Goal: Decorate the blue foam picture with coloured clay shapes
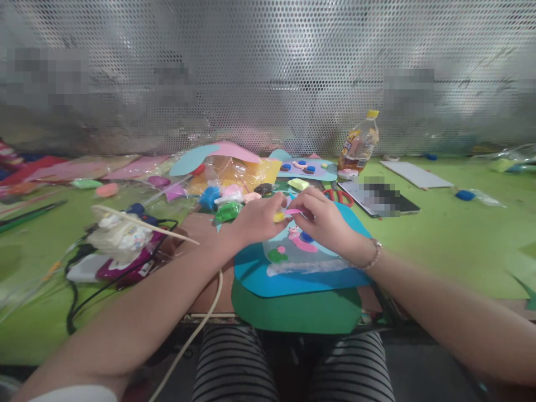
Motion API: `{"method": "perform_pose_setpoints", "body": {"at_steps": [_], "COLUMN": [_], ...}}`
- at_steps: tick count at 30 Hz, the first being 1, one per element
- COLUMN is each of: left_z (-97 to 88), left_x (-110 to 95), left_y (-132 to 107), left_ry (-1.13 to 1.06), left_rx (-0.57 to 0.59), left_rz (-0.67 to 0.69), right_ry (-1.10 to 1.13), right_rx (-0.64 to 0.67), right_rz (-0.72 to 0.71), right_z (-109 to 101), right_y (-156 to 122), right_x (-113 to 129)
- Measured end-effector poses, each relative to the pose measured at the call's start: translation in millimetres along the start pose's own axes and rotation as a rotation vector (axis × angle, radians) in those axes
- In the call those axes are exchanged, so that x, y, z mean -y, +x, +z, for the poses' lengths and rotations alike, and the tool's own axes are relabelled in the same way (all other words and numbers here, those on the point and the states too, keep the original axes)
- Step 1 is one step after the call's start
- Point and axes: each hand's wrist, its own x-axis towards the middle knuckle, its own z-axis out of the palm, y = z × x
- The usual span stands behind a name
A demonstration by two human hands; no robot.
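Observation:
My left hand is closed, its fingertips pinching a small yellow lump that looks like modelling clay. My right hand is closed on a thin pink strip, whose tip points at the yellow lump. Whether the two touch is hard to tell. Both hands are above a blue paper sheet with a pale picture panel on it. Stuck on the panel are a pink clay figure, a green clay piece and a white clay band.
A green paper sheet lies beneath the blue one. Left are bagged clay lumps and a power bank with cables. Behind stand a bottle and red-handled scissors; a phone lies right. A perforated metal panel closes the back.

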Motion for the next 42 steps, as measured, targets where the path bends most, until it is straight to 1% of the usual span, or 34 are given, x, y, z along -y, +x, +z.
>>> {"method": "perform_pose_setpoints", "body": {"at_steps": [2,4,8,10,12,14,16,18,21,24,26,29,34,37,42], "left_z": [1.1,1.9,2.4,1.9,1.1,0.3,-0.1,-0.2,-0.4,-1.0,-0.8,0.3,2.9,4.3,5.6], "left_x": [0,0,0,0,0,0,2,5,13,20,22,24,27,28,29], "left_y": [0,0,0,0,0,0,0,1,2,3,3,3,4,4,3], "left_ry": [-0.013,-0.021,-0.036,-0.043,-0.059,-0.066,-0.042,-0.011,0.003,0.022,0.037,0.054,0.081,0.108,0.086], "left_rx": [0.005,0.017,0.051,0.060,0.048,0.026,0.013,0.016,0.020,0.042,0.063,0.095,0.127,0.126,0.126], "left_rz": [-0.005,-0.002,0.049,0.067,0.058,0.016,-0.045,-0.110,-0.188,-0.230,-0.256,-0.277,-0.247,-0.226,-0.210], "right_ry": [-0.003,0.001,-0.036,-0.055,-0.040,-0.017,-0.007,-0.007,0.022,0.064,0.083,0.095,0.092,0.074,0.057], "right_rx": [0.023,0.080,0.191,0.202,0.151,0.062,-0.017,-0.047,-0.004,0.069,0.105,0.141,0.170,0.176,0.253], "right_rz": [-0.014,-0.039,-0.060,-0.068,-0.062,-0.017,0.064,0.149,0.243,0.279,0.250,0.151,0.025,0.008,0.016], "right_z": [0,1,4,5,4,0,-5,-10,-14,-11,-9,-6,-3,-2,-3], "right_y": [0,-2,-5,-5,-4,-2,0,2,2,0,-1,-2,-4,-5,-6], "right_x": [-1,-1,0,1,1,1,1,1,2,2,1,-1,-5,-7,-7]}}
